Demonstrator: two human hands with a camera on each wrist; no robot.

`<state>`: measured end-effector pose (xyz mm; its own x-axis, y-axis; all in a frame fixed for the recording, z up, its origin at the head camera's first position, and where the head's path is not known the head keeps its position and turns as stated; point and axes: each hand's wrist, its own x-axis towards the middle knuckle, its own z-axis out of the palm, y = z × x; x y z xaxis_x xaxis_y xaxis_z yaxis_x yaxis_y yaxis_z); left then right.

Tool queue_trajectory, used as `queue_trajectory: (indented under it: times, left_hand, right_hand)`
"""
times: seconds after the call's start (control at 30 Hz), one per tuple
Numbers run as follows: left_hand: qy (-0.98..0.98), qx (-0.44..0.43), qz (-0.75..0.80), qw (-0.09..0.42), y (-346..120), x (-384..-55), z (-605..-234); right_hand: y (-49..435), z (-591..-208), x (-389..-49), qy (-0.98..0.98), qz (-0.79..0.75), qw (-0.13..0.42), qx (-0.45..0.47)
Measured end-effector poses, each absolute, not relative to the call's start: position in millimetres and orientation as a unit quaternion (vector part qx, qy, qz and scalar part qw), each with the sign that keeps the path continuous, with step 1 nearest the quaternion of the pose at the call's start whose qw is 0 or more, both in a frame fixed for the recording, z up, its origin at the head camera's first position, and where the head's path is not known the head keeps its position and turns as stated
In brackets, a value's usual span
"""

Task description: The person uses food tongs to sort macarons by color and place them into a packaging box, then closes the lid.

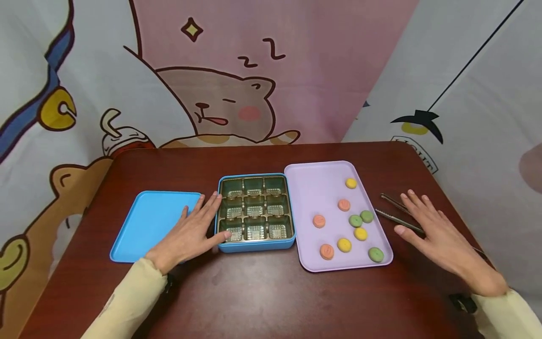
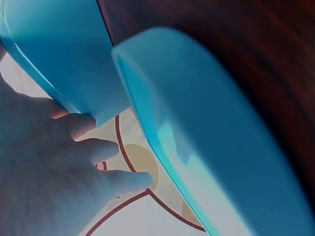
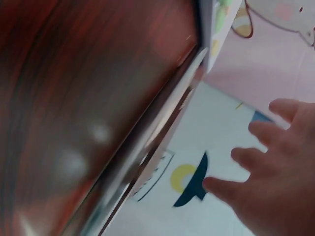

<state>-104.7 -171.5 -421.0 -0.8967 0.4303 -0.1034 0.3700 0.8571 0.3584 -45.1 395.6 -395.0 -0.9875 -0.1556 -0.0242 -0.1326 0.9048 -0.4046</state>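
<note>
My left hand is spread, its thumb and fingertips touching the left edge of a blue box. The box holds a gold insert divided into several compartments, with nothing in them. In the left wrist view, the left hand reaches with extended fingers beside blue walls. The right hand is spread beside and partly over metal tongs, which it hides in part; it does not grip them. In the right wrist view, the tongs lie apart from the fingers of the right hand.
A blue lid lies left of the box, partly under the left hand. Right of the box, a lilac tray carries several small round pieces: yellow, orange and green. A printed cartoon cloth hangs behind the brown table.
</note>
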Motion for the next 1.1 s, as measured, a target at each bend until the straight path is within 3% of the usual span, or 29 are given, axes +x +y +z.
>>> queue_trajectory:
  times: [0.53, 1.1]
  left_hand:
    - [0.959, 0.208, 0.17, 0.089, -172.4, -106.4, -422.8]
    - [0.959, 0.205, 0.174, 0.093, -170.8, -103.7, -421.6]
  right_hand:
    - [438.8, -401.3, -63.3, 0.964, -0.242, 0.113, -0.007]
    - [472.0, -416.2, -72.4, 0.975, -0.178, 0.134, -0.016]
